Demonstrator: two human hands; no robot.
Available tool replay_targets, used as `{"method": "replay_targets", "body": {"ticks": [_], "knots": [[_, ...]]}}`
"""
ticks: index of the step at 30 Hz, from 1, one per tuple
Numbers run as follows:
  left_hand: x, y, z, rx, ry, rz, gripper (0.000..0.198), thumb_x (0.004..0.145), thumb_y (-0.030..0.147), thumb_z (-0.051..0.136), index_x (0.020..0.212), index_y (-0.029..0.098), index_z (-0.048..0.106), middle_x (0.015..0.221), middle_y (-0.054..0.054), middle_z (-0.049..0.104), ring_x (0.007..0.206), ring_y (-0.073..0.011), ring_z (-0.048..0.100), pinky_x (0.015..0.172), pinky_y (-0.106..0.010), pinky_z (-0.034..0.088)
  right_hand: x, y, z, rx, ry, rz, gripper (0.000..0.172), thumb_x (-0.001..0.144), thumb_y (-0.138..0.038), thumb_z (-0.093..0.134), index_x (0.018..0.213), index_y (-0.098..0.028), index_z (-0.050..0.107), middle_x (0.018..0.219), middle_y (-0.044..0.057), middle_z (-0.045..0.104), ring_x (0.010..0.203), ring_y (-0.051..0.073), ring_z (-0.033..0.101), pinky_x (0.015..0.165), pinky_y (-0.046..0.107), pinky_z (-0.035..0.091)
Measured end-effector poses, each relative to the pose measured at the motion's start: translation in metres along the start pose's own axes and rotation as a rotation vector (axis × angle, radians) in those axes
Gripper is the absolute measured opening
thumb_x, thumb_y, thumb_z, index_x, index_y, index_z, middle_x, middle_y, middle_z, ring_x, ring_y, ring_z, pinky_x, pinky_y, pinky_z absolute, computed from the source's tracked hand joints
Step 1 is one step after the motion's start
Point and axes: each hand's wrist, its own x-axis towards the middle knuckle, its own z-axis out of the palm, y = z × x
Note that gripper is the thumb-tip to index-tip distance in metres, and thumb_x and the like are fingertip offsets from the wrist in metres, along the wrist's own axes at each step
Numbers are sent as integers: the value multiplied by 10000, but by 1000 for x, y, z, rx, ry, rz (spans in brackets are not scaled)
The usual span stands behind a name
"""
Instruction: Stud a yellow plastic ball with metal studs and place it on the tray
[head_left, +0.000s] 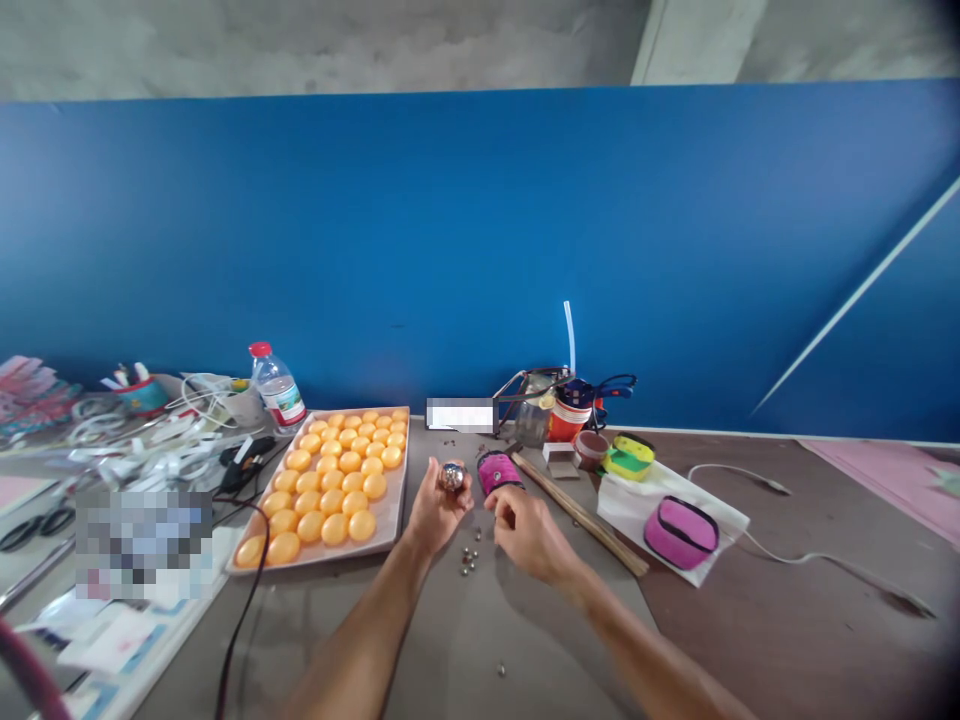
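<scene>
My left hand [439, 508] is raised just above the table with its fingers closed around a small shiny metallic ball [452, 476]. My right hand [525, 530] rests on the table to the right of it, fingers curled in a pinch; what is in the pinch is too small to make out. Several tiny metal beads [469, 558] lie on the table between the two hands. A small pink pouch [497, 470] lies just beyond my right hand.
A tray [394, 520] of yellow-orange balls sits left of my hands. Behind it stand a water bottle [277, 388] and tangled white cables [161, 450]. To the right lie a wooden stick [581, 515], a pink case [681, 533] on white paper, cups and a white cable [787, 555]. A blue wall rises behind.
</scene>
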Motion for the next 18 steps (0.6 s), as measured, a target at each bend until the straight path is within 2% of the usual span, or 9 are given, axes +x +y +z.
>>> {"method": "replay_targets", "body": {"ticks": [3, 6, 11, 14, 18], "knots": [[-1, -1, 0, 16, -14, 25, 427, 782, 561, 516, 857, 145, 570, 650, -25, 558, 481, -87, 446, 535, -238, 374, 10, -12, -1, 371, -30, 104, 92, 657, -105, 441, 630, -193, 433, 692, -4, 602, 439, 74, 489, 445, 201, 326], [0, -2, -1, 19, -10, 33, 445, 765, 575, 533, 847, 140, 576, 653, -28, 564, 487, -90, 452, 531, -239, 377, 21, -17, 3, 591, -17, 137, 33, 698, -189, 502, 682, -190, 474, 513, -58, 528, 382, 73, 447, 421, 196, 310], [0, -2, -2, 11, -17, 41, 443, 771, 560, 539, 875, 132, 592, 643, -25, 567, 498, -105, 465, 524, -252, 390, 34, -14, 12, 762, 20, 155, 161, 722, -309, 574, 656, -172, 522, 438, -67, 494, 365, 60, 399, 418, 196, 298], [-1, -1, -1, 29, 3, 23, 451, 770, 565, 536, 881, 133, 597, 654, -33, 584, 511, -118, 498, 541, -264, 405, 36, -9, 15, 858, 12, 191, 163, 703, -321, 598, 682, -163, 561, 447, -53, 525, 407, 74, 452, 476, 209, 357], [0, -2, 1, 64, 13, -9, 450, 766, 581, 527, 868, 147, 589, 637, -31, 590, 521, -142, 529, 537, -269, 409, 36, 1, 19, 946, -35, 241, 143, 652, -269, 603, 740, -160, 576, 567, -31, 595, 440, 84, 509, 514, 227, 394]]}}
